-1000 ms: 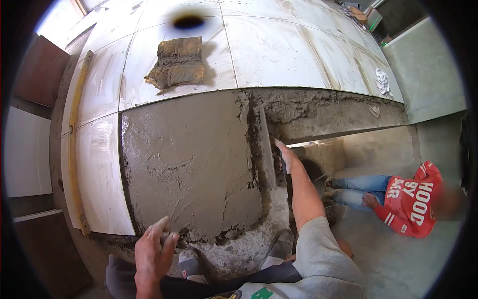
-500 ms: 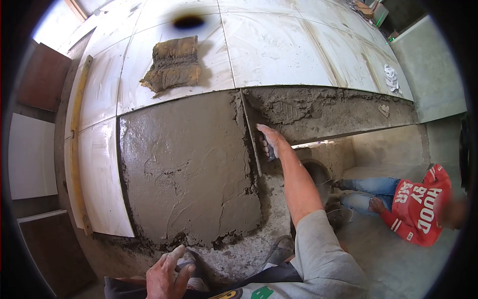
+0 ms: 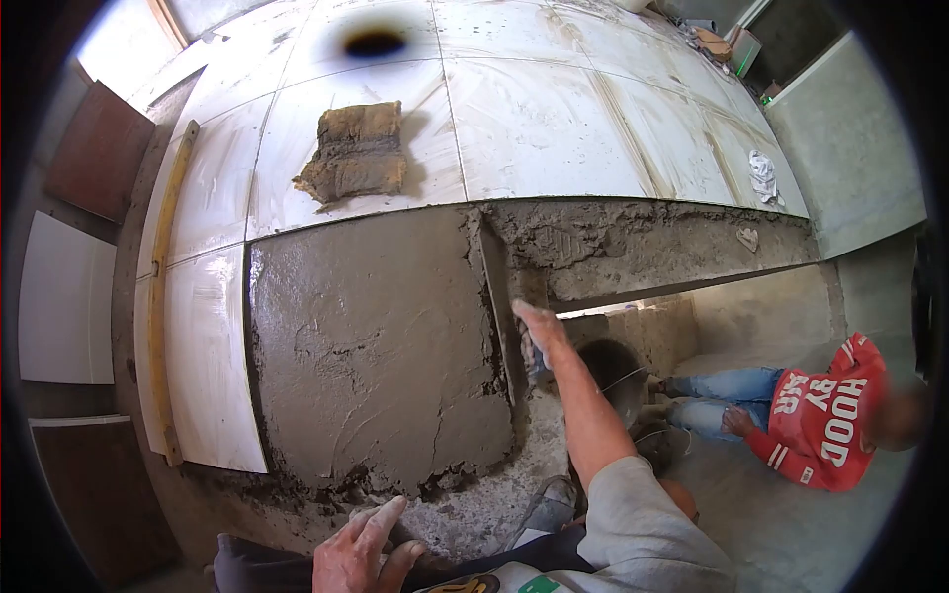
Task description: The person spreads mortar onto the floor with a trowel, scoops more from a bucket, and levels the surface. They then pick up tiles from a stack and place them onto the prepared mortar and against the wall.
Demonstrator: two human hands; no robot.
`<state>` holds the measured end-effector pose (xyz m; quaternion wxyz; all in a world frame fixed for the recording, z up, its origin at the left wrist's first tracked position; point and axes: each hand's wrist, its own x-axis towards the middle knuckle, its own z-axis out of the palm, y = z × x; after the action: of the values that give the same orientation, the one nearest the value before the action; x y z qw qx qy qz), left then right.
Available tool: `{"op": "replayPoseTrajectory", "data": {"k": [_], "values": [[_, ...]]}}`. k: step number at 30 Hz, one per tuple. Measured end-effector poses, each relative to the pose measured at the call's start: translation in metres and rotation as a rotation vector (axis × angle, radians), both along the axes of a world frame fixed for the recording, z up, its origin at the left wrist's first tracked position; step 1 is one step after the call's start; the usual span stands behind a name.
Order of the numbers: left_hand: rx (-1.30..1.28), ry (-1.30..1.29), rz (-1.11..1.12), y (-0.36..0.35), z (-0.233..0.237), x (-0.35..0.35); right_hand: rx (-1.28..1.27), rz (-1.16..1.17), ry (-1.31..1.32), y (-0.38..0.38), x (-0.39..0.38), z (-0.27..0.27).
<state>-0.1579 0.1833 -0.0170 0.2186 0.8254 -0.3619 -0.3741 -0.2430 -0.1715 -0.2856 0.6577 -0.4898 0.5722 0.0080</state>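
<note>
My right hand [image 3: 539,334] is closed round the handle of a trowel [image 3: 499,296], whose long blade runs along the right edge of a square bed of wet mortar [image 3: 381,346]. The mortar lies smooth, with a few cracks and crumbly edges. My left hand [image 3: 364,553] is at the bottom of the view, near my knee, fingers apart and holding nothing.
White tiles [image 3: 534,119] border the mortar, with a stained sponge piece [image 3: 358,153] on them and a yellow level [image 3: 168,296] at left. A bucket [image 3: 611,376] stands right of my forearm. Beyond it is a person in a red top [image 3: 816,415]. Loose tiles [image 3: 67,301] lie far left.
My right hand and the trowel have moved toward me along the mortar's edge, and the blade shows more of its face. My left hand has shifted right. The view has tilted slightly.
</note>
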Motion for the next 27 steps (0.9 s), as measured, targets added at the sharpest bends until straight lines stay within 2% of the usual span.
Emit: {"op": "replayPoseTrajectory", "data": {"k": [1, 3, 4, 6, 7, 9, 14, 17, 19, 20, 22, 23, 25, 27], "values": [[-0.001, 0.004, 0.003, 0.002, 0.002, 0.0, -0.001, 0.003, 0.004, -0.006, 0.009, 0.004], [0.086, 0.026, 0.004, 0.006, 0.005, 0.001, -0.223, 0.048, 0.037, -0.019, 0.029, 0.01], [0.08, 0.025, 0.005, 0.007, 0.008, 0.002, -0.229, 0.048, 0.036, -0.024, 0.042, 0.015], [0.156, 0.064, 0.023, 0.01, 0.013, 0.006, -0.464, 0.224, 0.279, -0.025, 0.067, 0.019], [0.197, 0.085, 0.031, 0.012, 0.014, 0.009, -0.465, 0.222, 0.278, -0.017, 0.076, 0.014], [0.185, 0.086, 0.027, 0.02, 0.014, 0.012, -0.805, 0.353, 0.434, 0.004, 0.091, -0.001], [0.049, 0.093, -0.004, 0.035, 0.009, 0.014, -0.777, 0.45, 0.391, 0.057, 0.1, 0.017], [-0.021, 0.074, -0.036, 0.042, 0.013, 0.019, -0.799, 0.413, 0.325, 0.065, 0.094, 0.017], [0.018, 0.066, -0.013, 0.047, 0.016, 0.02, -0.89, 0.244, 0.442, 0.055, 0.087, 0.009], [0.018, 0.072, -0.01, 0.051, 0.016, 0.02, -0.89, 0.249, 0.446, 0.045, 0.084, 0.011], [-0.011, 0.063, -0.007, 0.058, 0.015, 0.021, -0.63, 0.145, 0.443, 0.025, 0.092, 0.025], [-0.006, 0.065, 0.004, 0.062, 0.015, 0.021, -0.627, 0.157, 0.442, 0.021, 0.099, 0.018], [-0.007, 0.226, 0.119, 0.069, 0.014, 0.02, -0.545, 0.14, 0.382, 0.02, 0.116, 0.007], [-0.041, 0.188, 0.096, 0.074, 0.014, 0.021, -0.608, 0.212, 0.42, 0.031, 0.133, 0.0]]}}
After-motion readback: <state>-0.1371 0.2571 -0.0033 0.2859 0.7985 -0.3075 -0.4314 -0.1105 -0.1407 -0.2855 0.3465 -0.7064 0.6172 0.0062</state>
